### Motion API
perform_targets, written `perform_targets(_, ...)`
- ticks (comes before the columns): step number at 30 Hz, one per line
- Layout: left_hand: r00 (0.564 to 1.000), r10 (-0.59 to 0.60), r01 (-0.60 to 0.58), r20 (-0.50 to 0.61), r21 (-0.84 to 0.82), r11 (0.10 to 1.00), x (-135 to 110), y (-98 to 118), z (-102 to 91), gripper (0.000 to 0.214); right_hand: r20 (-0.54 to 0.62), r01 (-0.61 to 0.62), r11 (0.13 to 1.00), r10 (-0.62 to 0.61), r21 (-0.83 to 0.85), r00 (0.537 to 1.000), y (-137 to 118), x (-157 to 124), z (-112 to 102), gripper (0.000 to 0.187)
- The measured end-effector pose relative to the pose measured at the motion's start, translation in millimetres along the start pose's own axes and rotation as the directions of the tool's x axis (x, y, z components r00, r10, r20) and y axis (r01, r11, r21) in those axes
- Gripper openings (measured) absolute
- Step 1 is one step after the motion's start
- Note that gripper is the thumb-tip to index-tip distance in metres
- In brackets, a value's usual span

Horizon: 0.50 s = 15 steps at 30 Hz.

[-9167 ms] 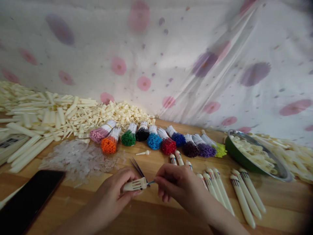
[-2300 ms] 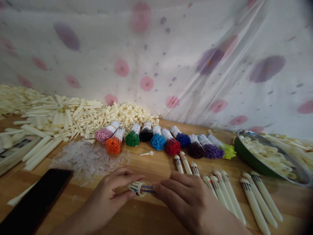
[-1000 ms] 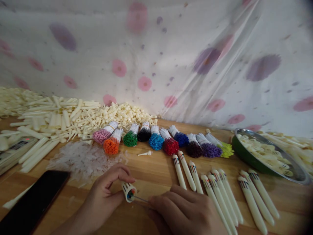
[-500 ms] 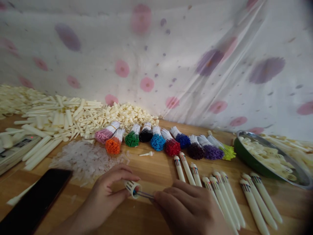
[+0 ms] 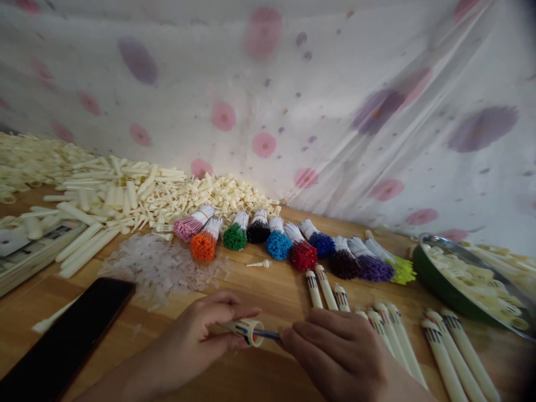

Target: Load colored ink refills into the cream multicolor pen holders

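Head view, left hand (image 5: 203, 332) pinching one slotted cap (image 5: 244, 329), right hand (image 5: 339, 349) gripping tweezers (image 5: 268, 334), ten coloured bundles (image 5: 278, 244) beyond.

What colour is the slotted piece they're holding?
The slotted piece is cream; see the head view.

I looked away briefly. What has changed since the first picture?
The right hand has let go of the thin blue piece and taken up the tweezers, which lay on the table; they now reach into the open end of the slotted holder. The left hand still holds that holder. The coloured bundles, phone and pens stayed put.
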<state>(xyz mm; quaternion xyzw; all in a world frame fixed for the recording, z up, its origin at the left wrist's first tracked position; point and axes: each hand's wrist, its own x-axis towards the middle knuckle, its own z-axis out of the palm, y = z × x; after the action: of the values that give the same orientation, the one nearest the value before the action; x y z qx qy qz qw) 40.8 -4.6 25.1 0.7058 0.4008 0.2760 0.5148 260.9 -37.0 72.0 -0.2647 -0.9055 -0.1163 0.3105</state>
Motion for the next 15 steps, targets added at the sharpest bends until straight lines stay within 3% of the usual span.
perform_targets(7,1.0,0.022,-0.022,-0.009,-0.012,1.0,-0.8,6.6,-0.8,0.034,-0.033,0.017,0.997,-0.019,-0.075,0.999,0.6,1.8,-4.9,0.039)
perform_targets(15,0.999,0.032,-0.033,-0.037,-0.023,0.999,-1.4,0.1,-0.1,0.04,0.076,0.021,0.997,-0.016,-0.072,0.997,0.9,3.1,-13.5,0.037)
